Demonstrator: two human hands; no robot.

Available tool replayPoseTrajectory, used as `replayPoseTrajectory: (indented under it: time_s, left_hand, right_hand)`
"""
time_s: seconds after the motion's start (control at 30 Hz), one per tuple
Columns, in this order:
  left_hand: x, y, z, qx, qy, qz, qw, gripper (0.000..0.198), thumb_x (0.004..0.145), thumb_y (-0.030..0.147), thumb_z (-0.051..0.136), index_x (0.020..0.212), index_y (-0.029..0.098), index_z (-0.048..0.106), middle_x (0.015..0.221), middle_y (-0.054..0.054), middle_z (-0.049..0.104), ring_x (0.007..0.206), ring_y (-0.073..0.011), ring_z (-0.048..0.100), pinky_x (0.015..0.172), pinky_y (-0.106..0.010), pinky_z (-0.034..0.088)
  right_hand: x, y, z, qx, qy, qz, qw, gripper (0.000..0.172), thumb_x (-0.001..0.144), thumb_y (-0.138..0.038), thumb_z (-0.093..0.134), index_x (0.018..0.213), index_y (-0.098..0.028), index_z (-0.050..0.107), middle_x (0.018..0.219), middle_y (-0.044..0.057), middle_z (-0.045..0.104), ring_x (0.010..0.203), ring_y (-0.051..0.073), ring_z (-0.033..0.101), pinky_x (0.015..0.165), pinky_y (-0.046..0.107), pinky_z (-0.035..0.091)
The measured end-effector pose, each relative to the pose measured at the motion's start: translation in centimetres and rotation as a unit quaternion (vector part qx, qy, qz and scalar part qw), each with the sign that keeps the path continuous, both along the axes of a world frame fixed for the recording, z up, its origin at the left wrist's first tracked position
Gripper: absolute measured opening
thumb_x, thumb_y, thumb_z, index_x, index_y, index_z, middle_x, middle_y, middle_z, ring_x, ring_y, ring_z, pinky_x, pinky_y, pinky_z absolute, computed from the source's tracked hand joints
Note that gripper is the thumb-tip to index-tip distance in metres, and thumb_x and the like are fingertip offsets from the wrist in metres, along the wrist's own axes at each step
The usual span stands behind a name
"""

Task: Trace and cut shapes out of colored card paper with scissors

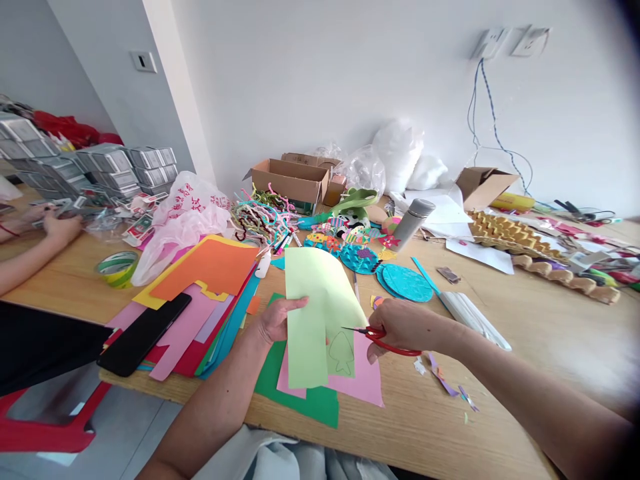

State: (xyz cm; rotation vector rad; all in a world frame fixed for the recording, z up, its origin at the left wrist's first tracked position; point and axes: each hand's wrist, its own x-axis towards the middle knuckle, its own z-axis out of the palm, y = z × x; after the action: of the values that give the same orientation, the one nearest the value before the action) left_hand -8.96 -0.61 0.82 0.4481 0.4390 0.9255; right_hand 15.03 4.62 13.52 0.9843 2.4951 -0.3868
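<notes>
My left hand (278, 319) grips a sheet of light green paper (307, 333) by its left side, thumb on top and the other fingers behind it. A pencil outline (342, 352) like a small fish is drawn on the lower right part, beside a long cut. My right hand (395, 325) is closed round the red handles of a pair of scissors (395, 345). The blades point left and lie at the paper's cut edge, just above the outline. Under the paper lie a pink sheet (363, 387) and a green sheet (305, 403) on the table.
Stacked coloured paper (205, 267) and a black phone (145, 333) lie left. Blue discs (407, 283), a grey bottle (414, 223), a white pouch (475, 320) and paper scraps (443, 380) lie right. Pipe cleaners (260, 220) and a cardboard box (290, 179) stand behind. Another person's hands (60, 223) work far left.
</notes>
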Motion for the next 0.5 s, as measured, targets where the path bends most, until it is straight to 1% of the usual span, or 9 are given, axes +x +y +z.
replayPoseTrajectory:
  time_s: [0.07, 0.17, 0.33, 0.5]
  left_hand:
    - [0.07, -0.06, 0.19, 0.006, -0.006, -0.017, 1.000, 0.051, 0.087, 0.029, 0.050, 0.135, 0.012, 0.045, 0.108, -0.018, 0.067, 0.101, -0.0347, 0.064, 0.091, -0.055, 0.043]
    - [0.14, -0.09, 0.43, 0.004, -0.006, -0.022, 1.000, 0.052, 0.087, 0.029, 0.051, 0.135, 0.012, 0.044, 0.110, -0.019, 0.067, 0.104, -0.0358, 0.062, 0.092, -0.056, 0.042]
    - [0.13, -0.05, 0.32, -0.003, -0.004, -0.014, 1.000, 0.051, 0.087, 0.028, 0.050, 0.135, 0.011, 0.045, 0.111, -0.019, 0.066, 0.106, -0.0357, 0.061, 0.094, -0.057, 0.041]
    - [0.06, 0.03, -0.05, 0.001, -0.001, -0.028, 1.000, 0.049, 0.086, 0.031, 0.052, 0.130, 0.010, 0.050, 0.108, -0.019, 0.067, 0.105, -0.0370, 0.062, 0.093, -0.056, 0.042]
  right_hand:
    - [0.01, -0.07, 0.13, -0.003, -0.004, 0.003, 1.000, 0.065, 0.062, -0.082, 0.052, 0.053, -0.018, 0.059, 0.051, 0.002, 0.053, 0.047, 0.012, 0.041, 0.048, 0.027, 0.020]
    - [0.07, -0.09, 0.15, -0.014, -0.007, 0.005, 1.000, 0.067, 0.063, -0.083, 0.049, 0.053, -0.018, 0.058, 0.051, 0.002, 0.052, 0.048, 0.012, 0.041, 0.048, 0.027, 0.020]
    - [0.30, 0.23, -0.40, -0.025, 0.012, 0.016, 0.999, 0.067, 0.062, -0.084, 0.048, 0.052, -0.018, 0.052, 0.050, 0.000, 0.046, 0.047, 0.011, 0.037, 0.048, 0.026, 0.019]
    - [0.35, 0.44, -0.63, -0.050, 0.027, 0.020, 0.998, 0.067, 0.063, -0.084, 0.048, 0.051, -0.018, 0.050, 0.047, -0.002, 0.041, 0.046, 0.010, 0.033, 0.048, 0.027, 0.018]
